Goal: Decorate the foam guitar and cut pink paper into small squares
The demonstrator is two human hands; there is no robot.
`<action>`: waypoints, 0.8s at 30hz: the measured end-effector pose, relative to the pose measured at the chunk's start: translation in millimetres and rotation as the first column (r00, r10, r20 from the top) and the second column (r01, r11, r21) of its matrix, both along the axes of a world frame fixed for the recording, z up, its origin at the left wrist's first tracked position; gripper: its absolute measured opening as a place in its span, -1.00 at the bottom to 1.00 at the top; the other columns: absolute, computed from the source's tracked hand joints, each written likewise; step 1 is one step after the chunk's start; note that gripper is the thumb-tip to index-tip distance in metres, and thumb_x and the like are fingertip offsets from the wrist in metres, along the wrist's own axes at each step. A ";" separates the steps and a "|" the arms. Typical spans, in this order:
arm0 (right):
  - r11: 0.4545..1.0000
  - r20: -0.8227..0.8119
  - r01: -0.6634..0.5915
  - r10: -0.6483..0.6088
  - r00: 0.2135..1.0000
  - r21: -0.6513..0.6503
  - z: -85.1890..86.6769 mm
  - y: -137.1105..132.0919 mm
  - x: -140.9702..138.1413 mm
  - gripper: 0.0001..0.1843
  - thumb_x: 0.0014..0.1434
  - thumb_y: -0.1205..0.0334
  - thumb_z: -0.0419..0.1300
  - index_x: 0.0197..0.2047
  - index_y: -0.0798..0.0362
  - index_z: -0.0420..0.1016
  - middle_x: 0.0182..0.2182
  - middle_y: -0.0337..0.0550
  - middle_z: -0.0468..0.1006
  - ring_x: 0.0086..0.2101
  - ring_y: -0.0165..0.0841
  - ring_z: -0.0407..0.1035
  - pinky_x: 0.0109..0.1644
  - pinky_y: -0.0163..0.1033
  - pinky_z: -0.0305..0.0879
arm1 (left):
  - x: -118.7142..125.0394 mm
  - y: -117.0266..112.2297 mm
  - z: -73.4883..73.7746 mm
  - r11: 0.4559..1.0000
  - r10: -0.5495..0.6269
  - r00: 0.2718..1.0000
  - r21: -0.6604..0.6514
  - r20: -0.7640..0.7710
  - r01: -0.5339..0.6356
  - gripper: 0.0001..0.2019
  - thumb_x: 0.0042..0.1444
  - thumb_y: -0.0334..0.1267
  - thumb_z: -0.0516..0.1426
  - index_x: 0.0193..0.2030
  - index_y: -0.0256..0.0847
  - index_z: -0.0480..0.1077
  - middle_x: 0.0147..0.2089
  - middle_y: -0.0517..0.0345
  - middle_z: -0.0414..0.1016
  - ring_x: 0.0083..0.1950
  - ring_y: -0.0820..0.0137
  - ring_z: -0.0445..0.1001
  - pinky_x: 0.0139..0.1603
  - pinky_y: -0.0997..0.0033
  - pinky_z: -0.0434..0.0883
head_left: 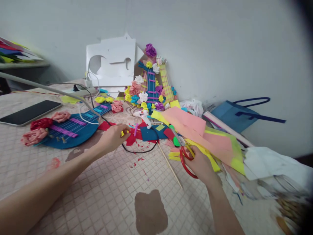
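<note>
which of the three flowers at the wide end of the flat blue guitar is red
The middle flower is the only red one; the near flower and far flower are pink.

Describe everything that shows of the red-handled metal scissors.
The red-handled metal scissors have a smooth, plastic-looking red handle loop and grey, metallic-looking blades. The person's right hand grips them by the handles over the cluttered table, the blades pointing forward and leftward, beside a bright green object. Whether the blades are fully closed is unclear.
</note>
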State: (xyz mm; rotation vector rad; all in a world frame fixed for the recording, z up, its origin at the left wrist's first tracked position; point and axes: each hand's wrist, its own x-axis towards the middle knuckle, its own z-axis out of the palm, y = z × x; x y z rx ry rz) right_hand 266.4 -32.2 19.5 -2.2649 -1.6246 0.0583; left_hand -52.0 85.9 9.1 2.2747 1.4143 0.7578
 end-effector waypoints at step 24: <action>0.996 0.095 0.087 -0.088 0.992 0.016 -28.4 -31.9 57.9 -0.74 0.01 0.05 0.08 -0.31 0.03 0.37 -0.36 -0.03 0.54 -0.29 -0.14 0.44 -0.29 -0.17 0.27 | 0.8 -12.0 12.3 0.997 -0.032 0.998 0.062 -0.055 0.035 -0.78 0.11 -0.21 -0.01 -0.34 -0.19 0.44 -0.37 0.14 0.52 -0.44 0.43 0.38 -0.44 0.50 0.17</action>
